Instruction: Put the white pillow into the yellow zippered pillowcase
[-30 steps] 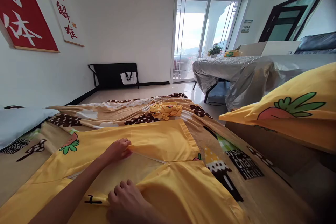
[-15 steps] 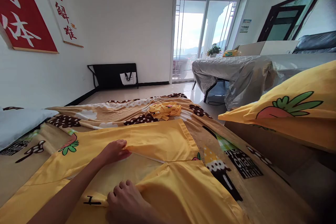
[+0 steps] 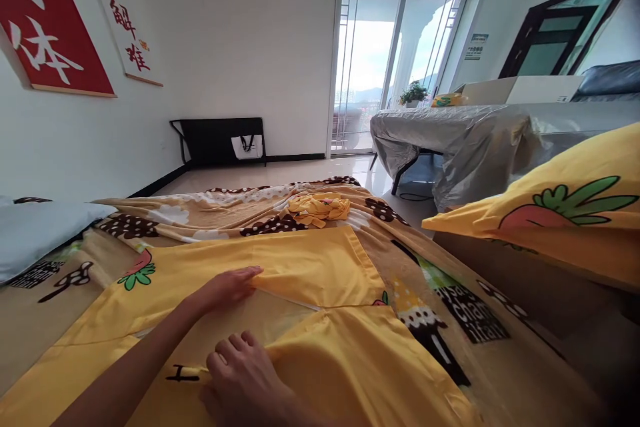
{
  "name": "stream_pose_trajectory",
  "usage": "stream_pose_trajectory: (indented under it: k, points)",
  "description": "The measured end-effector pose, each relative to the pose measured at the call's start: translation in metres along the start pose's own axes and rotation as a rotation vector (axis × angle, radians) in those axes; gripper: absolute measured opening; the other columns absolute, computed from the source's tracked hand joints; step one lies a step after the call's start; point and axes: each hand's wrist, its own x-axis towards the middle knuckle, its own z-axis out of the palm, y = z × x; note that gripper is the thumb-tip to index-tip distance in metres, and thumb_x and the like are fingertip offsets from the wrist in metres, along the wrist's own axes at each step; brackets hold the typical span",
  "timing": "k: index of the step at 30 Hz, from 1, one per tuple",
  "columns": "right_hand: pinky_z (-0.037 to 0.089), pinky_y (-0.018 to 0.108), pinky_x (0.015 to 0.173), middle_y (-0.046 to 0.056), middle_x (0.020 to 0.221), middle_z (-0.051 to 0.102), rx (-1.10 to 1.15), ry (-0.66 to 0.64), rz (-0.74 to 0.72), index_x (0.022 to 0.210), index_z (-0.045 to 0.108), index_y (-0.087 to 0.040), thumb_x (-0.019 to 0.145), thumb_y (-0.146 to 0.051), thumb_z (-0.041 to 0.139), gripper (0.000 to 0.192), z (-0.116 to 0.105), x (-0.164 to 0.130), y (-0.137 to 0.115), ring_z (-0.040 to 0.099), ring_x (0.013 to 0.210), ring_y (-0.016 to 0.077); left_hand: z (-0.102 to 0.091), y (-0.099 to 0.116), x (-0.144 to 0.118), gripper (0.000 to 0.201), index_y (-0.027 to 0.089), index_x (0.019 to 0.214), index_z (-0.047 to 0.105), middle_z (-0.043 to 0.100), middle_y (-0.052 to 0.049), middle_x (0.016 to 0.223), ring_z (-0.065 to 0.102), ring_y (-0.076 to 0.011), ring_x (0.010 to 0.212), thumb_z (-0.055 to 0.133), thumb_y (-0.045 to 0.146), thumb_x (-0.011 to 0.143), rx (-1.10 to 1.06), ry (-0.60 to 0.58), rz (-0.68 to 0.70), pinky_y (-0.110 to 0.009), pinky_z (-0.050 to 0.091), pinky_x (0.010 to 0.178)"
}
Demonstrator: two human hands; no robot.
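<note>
A yellow pillowcase (image 3: 310, 267) with carrot prints lies spread on the bed, with an opening across its middle that shows a paler layer. My left hand (image 3: 233, 287) rests at the far edge of that opening, fingers stretched out together over the cloth; its thumb is hidden. Nearer to me, my right hand (image 3: 245, 370) has curled fingers closed on the near edge of the opening, beside a black printed letter. The cloth rises in folds to the right of this hand.
A patterned blanket (image 3: 480, 360) covers the bed. A crumpled yellow cloth (image 3: 320, 209) lies beyond the pillowcase. To the left is a white pillow (image 3: 45, 233); at right, a yellow carrot-print pillow (image 3: 575, 213) sits over a brown box. A plastic-covered table (image 3: 450, 130) stands behind.
My left hand has slid slightly right along the opening's edge, and its fingers have straightened from a curl. My right hand keeps its grip. The view has shifted slightly.
</note>
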Motion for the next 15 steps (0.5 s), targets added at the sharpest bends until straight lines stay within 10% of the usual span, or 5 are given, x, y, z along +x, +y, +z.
stream_pose_trajectory:
  k: [8,15]
  points:
    - [0.042,0.036,0.095,0.008,0.113,0.065,0.134,-0.003,0.164,0.101,0.06,-0.018,0.087,-0.037,0.056,0.024,-0.025,0.003,0.038,0.056,0.11,0.0212,0.035,-0.017,-0.002,0.05,0.021,0.144,0.038,0.031,-0.006,0.152,0.028,-0.0204,0.141,0.034,0.026,0.094,0.033,-0.028,0.044,-0.042,0.023,0.117]
    - [0.01,0.05,0.115,0.011,0.158,0.016,0.25,-0.33,0.533,0.148,0.029,-0.022,0.089,-0.047,0.048,0.067,-0.03,-0.014,0.112,0.011,0.146,0.0228,0.028,-0.023,-0.009,0.052,0.031,0.146,0.032,0.026,-0.002,0.154,0.025,-0.0208,0.143,0.032,0.028,0.094,0.021,-0.024,-0.034,-0.049,0.021,0.116]
